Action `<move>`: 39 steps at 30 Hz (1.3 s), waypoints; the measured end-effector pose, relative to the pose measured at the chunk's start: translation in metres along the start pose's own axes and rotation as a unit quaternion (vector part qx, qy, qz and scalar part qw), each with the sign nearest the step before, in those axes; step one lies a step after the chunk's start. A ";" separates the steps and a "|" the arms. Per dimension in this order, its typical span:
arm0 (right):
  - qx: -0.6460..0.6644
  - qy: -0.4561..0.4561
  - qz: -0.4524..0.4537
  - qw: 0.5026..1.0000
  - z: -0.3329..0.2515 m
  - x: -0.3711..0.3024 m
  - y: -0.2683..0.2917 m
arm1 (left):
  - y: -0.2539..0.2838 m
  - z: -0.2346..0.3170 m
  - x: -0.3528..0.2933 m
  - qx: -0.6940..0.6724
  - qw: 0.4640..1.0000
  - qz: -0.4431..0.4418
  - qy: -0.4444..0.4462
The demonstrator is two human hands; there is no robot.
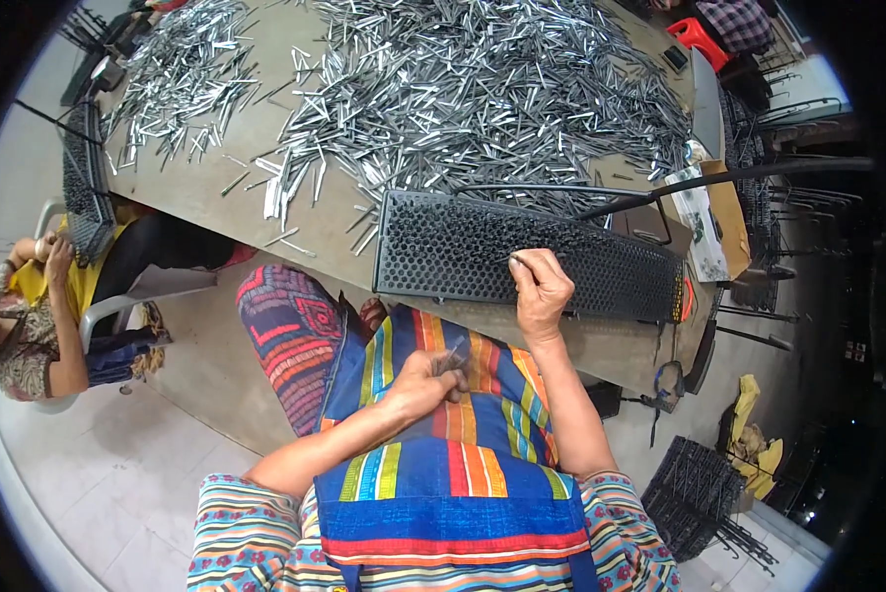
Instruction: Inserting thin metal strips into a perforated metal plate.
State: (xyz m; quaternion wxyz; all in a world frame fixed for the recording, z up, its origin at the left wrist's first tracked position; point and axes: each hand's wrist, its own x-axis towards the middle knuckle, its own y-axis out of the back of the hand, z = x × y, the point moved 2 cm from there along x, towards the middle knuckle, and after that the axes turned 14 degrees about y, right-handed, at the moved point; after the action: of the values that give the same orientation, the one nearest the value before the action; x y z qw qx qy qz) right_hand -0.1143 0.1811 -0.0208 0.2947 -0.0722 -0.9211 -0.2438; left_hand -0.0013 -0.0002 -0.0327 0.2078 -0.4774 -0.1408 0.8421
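Observation:
A long black rack (433, 247) full of small round holes lies tilted at the table's near edge. Over its front side, my right hand (542, 296) has thumb and forefinger pinched close to the holes; whatever is between them is too small to make out. My left hand (428, 385) is curled closed above the striped apron (482, 474) on my lap. A thin, blurred strip (457, 349) sticks up from its fingers. Beyond the rack, a wide heap of thin silvery metal strips (482, 89) covers much of the table.
A smaller heap of strips (191, 74) lies at the far left. A black rod (729, 178) crosses above the rack's right end, near an open cardboard box (724, 222). At left, a seated person (38, 326) handles another black rack (88, 187). Black racks (695, 493) stand at lower right.

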 end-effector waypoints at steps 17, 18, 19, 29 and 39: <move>0.114 -0.200 -0.186 0.955 -0.022 -0.014 -0.014 | 0.017 0.030 0.001 -0.162 0.985 0.061 -0.004; 0.163 -0.240 -0.204 0.935 -0.030 -0.022 -0.022 | 0.019 0.030 0.001 -0.164 0.985 0.063 -0.005; 0.212 -0.280 -0.222 0.910 -0.037 -0.028 -0.030 | 0.020 0.031 0.001 -0.162 0.986 0.046 -0.010; 0.301 -0.404 -0.133 0.853 -0.055 -0.045 -0.055 | 0.030 0.030 -0.005 -0.179 0.981 0.076 -0.017; 0.218 -0.183 -0.001 0.959 -0.059 0.004 -0.098 | 0.061 0.026 -0.012 -0.277 0.950 0.144 -0.022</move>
State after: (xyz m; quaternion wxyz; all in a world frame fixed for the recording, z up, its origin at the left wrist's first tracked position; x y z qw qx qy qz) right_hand -0.1145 0.0666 -0.0161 0.1293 -0.0493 -0.9902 -0.0201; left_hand -0.0312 -0.0603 -0.0374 -0.0595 -0.5130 -0.3025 0.8011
